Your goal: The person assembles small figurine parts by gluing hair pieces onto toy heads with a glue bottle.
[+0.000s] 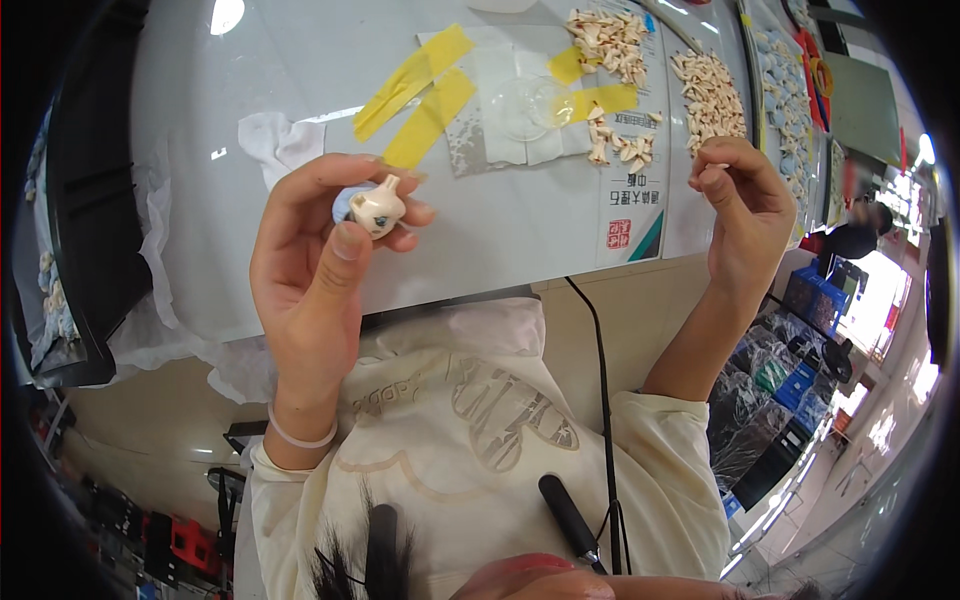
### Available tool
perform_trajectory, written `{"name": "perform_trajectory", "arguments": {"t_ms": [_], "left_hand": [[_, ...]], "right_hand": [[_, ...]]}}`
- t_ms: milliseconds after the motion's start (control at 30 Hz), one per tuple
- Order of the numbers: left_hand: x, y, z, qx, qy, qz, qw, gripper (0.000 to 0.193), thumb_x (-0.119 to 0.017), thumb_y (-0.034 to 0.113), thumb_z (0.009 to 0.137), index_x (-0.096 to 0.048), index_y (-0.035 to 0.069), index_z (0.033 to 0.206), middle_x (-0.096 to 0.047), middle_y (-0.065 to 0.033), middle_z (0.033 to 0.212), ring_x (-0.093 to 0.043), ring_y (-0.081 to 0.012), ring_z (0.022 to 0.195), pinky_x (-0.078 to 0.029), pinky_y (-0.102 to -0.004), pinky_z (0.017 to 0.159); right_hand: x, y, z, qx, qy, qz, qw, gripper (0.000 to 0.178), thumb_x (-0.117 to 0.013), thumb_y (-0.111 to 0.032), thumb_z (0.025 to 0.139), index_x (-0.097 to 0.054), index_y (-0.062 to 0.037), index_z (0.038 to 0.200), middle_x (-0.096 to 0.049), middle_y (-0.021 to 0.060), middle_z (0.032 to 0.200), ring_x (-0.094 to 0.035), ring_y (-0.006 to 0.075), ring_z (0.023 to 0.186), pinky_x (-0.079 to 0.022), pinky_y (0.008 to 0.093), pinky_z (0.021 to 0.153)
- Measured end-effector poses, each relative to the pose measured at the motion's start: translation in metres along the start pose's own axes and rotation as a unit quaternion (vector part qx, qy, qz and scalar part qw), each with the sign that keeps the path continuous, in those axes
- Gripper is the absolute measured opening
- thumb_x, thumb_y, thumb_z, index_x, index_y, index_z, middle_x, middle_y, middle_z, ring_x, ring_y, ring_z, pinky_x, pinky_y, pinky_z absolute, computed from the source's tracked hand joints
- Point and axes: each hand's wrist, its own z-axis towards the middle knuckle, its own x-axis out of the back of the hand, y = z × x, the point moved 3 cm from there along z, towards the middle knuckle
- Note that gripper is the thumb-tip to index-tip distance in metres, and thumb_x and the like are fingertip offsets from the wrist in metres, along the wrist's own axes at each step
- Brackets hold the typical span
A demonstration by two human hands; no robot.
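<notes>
Between the thumb and fingers of my left hand (305, 265) is a small figurine head (378, 210) with a cream face, painted eyes and pale blue hair. It is tilted, and a cream stub sticks up from it. My right hand (750, 205) is off to the right at the table's near side, its thumb and index finger pinched. Something tiny and pale may show at the fingertips, too small to name. Just beyond those fingers lies a heap of small cream plastic parts (710, 95). The two hands are well apart.
A clear round dish (535, 105) rests on white tissue, with yellow tape strips (412, 82) beside it. More cream parts (608, 45) lie on a printed sheet. A crumpled white cloth (280, 145) lies left. Blue-and-cream pieces (783, 110) line the right; a black tray (95, 350) edges the left.
</notes>
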Motion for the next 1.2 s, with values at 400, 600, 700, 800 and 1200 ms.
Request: {"name": "perform_trajectory", "arguments": {"t_ms": [400,600,700,800,1200], "left_hand": [[0.001,-0.001,0.002,-0.018,-0.061,-0.011,0.998,0.040,-0.066,0.001,0.069,-0.047,-0.006,0.103,-0.051,-0.0136,0.100,-0.054,-0.0181,0.085,-0.048,-0.0239,0.069],[0.004,-0.004,0.004,-0.021,-0.054,0.055,0.997,0.048,-0.069,0.031,0.067,-0.048,0.000,0.098,-0.052,-0.0125,0.092,-0.056,-0.0186,0.078,-0.046,-0.0227,0.063],[-0.005,-0.003,0.002,0.034,-0.014,-0.006,0.999,0.047,-0.070,0.028,0.067,-0.049,0.000,0.096,-0.051,-0.0122,0.092,-0.056,-0.0190,0.076,-0.048,-0.0239,0.063],[-0.006,-0.004,0.002,0.048,-0.039,-0.028,0.998,0.045,-0.071,0.026,0.066,-0.050,-0.001,0.095,-0.051,-0.0124,0.092,-0.056,-0.0193,0.075,-0.049,-0.0251,0.063],[-0.003,-0.003,0.004,0.051,-0.126,-0.065,0.989,0.032,-0.065,0.000,0.069,-0.053,-0.006,0.098,-0.050,-0.0127,0.097,-0.052,-0.0174,0.085,-0.046,-0.0281,0.073]], "right_hand": [[-0.038,-0.008,0.010,0.031,-0.113,0.016,0.993,0.015,-0.063,0.010,0.064,-0.058,0.0041,0.077,-0.059,0.0095,0.075,-0.056,0.0133,0.067,-0.045,0.0223,0.064],[-0.052,-0.010,0.012,0.003,-0.130,0.061,0.990,0.018,-0.064,0.012,0.061,-0.055,0.0037,0.074,-0.060,0.0115,0.073,-0.059,0.0158,0.067,-0.046,0.0235,0.065],[-0.052,-0.009,0.017,0.066,-0.128,0.031,0.989,0.018,-0.064,0.011,0.061,-0.056,0.0037,0.075,-0.059,0.0107,0.073,-0.058,0.0150,0.067,-0.046,0.0230,0.064],[-0.051,-0.009,0.019,0.084,-0.107,-0.001,0.991,0.017,-0.065,0.010,0.062,-0.056,0.0040,0.075,-0.058,0.0099,0.074,-0.057,0.0139,0.065,-0.046,0.0221,0.064],[-0.057,-0.004,0.017,0.083,-0.136,0.080,0.984,0.017,-0.067,0.007,0.062,-0.058,0.0046,0.076,-0.058,0.0102,0.074,-0.055,0.0138,0.067,-0.043,0.0212,0.060]]}}
